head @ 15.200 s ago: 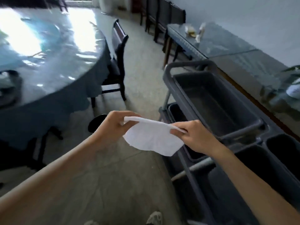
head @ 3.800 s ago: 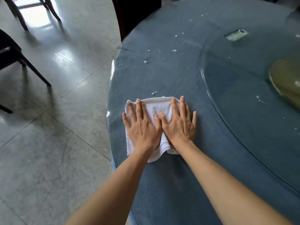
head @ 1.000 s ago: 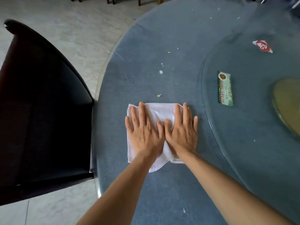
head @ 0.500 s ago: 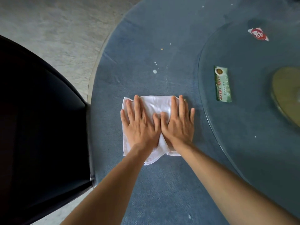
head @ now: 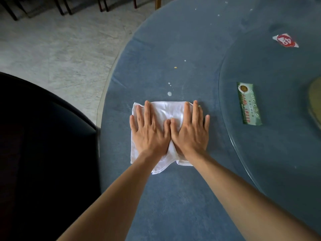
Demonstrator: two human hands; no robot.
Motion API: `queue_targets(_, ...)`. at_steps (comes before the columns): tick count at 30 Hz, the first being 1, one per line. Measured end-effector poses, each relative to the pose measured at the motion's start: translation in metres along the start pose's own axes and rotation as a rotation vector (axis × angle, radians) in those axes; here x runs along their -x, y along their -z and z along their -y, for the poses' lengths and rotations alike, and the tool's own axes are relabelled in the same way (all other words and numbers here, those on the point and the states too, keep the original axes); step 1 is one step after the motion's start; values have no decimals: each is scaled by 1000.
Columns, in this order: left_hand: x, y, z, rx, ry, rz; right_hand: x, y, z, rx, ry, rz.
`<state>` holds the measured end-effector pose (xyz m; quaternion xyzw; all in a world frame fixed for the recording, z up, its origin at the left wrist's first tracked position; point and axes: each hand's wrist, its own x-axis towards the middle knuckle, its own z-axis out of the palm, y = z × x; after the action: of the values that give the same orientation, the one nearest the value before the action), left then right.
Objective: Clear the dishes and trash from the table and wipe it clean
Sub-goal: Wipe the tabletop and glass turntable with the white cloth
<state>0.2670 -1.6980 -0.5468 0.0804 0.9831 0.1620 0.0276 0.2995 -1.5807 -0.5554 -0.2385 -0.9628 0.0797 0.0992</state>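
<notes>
on the blue table (head: pixel 173 197), near its left edge, both hands lie flat on a folded white cloth (head: pixel 166 112). left hand (head: pixel 150 131) and right hand (head: pixel 190 132) sit side by side, palms down, fingers straight and slightly spread, thumbs touching at the middle. neither grasps the cloth; they press it against the tabletop. the cloth shows between the fingers, along the left side, and in a loose corner below the wrists.

just beyond the cloth's far edge sits a white blob (head: pixel 169 93), with smaller white drops (head: pixel 169 83) past it and a yellow crumb (head: pixel 175 67) farther on. more white specks dot the far part of the table.

to the right, a round glass turntable (head: pixel 260 153) covers the table's centre. on it lies a green wrapper (head: pixel 248 103), well apart from the right hand, and farther away a red and white wrapper (head: pixel 285 40). a yellowish disc (head: pixel 315 101) is cut off at the right edge.

a black chair (head: pixel 43 153) stands against the table on the left. grey floor (head: pixel 60 49) lies beyond, with chair legs (head: pixel 64 6) at the top.
</notes>
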Motion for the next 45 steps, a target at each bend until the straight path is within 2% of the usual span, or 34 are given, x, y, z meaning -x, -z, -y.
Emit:
queue_targets(14,-111,10,12,-13,-110,51,-86,-21,47,28,-132,11)
queue_targets(21,-149,14,13,-34,-287,116,-105,-25,58,74,-259,-19)
queue_targets(31,-199,4,-3,-18,-427,137,-143,-27,59,87,-385,-24)
queue_targets(45,-240,4,-11,-9,-549,200,-169,-25,63,-70,-476,-118)
